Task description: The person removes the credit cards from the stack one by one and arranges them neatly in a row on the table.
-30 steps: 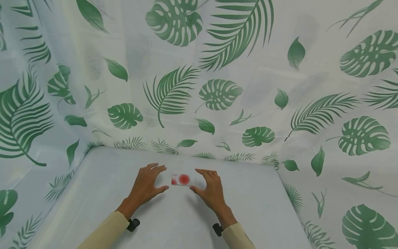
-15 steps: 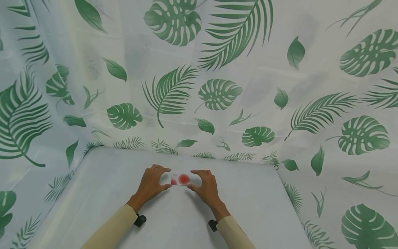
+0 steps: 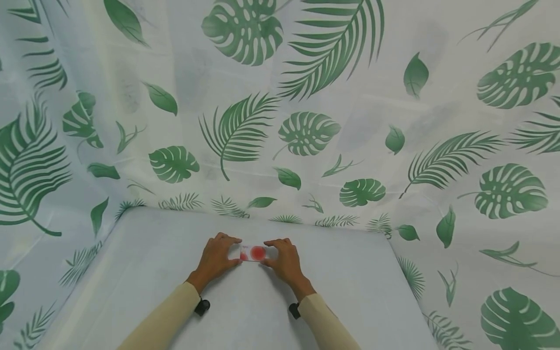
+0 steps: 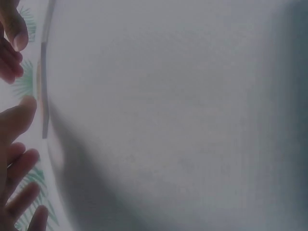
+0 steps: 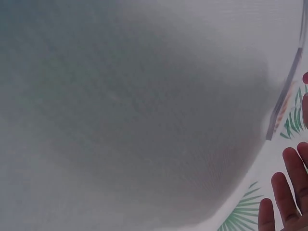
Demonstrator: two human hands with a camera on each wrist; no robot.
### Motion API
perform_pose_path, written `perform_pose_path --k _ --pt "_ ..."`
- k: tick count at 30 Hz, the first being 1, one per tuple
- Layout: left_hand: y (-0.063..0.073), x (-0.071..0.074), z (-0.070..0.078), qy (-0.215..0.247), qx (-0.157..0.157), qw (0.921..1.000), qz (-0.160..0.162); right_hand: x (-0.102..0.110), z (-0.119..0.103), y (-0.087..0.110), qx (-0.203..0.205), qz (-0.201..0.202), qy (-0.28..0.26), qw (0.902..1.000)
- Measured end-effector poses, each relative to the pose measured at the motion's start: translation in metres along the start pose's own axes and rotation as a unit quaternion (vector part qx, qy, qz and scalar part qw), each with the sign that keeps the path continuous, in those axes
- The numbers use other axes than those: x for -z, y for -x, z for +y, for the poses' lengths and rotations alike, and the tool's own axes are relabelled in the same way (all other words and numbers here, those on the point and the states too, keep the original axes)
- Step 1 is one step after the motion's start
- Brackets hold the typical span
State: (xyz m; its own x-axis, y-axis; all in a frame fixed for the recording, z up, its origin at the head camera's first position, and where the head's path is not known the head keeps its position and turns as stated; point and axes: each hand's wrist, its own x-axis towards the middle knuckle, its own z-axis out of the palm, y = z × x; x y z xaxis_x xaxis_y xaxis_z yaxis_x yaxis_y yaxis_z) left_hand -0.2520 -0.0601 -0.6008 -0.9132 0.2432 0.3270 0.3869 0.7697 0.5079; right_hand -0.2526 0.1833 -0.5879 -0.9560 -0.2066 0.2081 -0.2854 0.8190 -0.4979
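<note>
A small, thin white box point(image 3: 253, 253) with a red circle and a red patch at its left end lies flat on the white table. In the head view my left hand point(image 3: 215, 255) curves around its left end, index finger and thumb apart, tips right at the corners. My right hand point(image 3: 286, 260) mirrors this at the right end, its thumb overlapping the lower right corner. From the left wrist, the box's narrow edge point(image 4: 44, 91) shows beside my thumb point(image 4: 21, 120). Spread, fairly straight fingers point(image 5: 284, 197) appear in the right wrist view.
The white tabletop point(image 3: 245, 311) stretches around both hands. Behind it and at both sides hangs a white curtain point(image 3: 350, 116) printed with green leaves. A black wrist camera point(image 3: 202, 307) sits under the left cuff, another camera point(image 3: 295, 310) under the right.
Both hands have moved inward toward the box from either side, and their fingertips are now at its ends. The box stays in place on the table.
</note>
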Motion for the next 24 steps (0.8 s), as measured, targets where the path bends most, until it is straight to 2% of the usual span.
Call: perform_pose_path --k 12,16,24 --pt "-0.008 -0.014 -0.012 -0.030 -0.034 0.9989 -0.013 -0.008 0.005 -0.011 -0.013 -0.033 0.015 0.9993" --pt "-0.011 -0.014 -0.010 -0.026 -0.036 0.9988 -0.023 -0.008 0.005 -0.014 -0.012 -0.045 0.030 0.9985" --pt "-0.014 -0.013 -0.008 -0.024 -0.025 0.9988 -0.036 -0.009 0.006 -0.019 -0.033 -0.074 0.028 0.9963"
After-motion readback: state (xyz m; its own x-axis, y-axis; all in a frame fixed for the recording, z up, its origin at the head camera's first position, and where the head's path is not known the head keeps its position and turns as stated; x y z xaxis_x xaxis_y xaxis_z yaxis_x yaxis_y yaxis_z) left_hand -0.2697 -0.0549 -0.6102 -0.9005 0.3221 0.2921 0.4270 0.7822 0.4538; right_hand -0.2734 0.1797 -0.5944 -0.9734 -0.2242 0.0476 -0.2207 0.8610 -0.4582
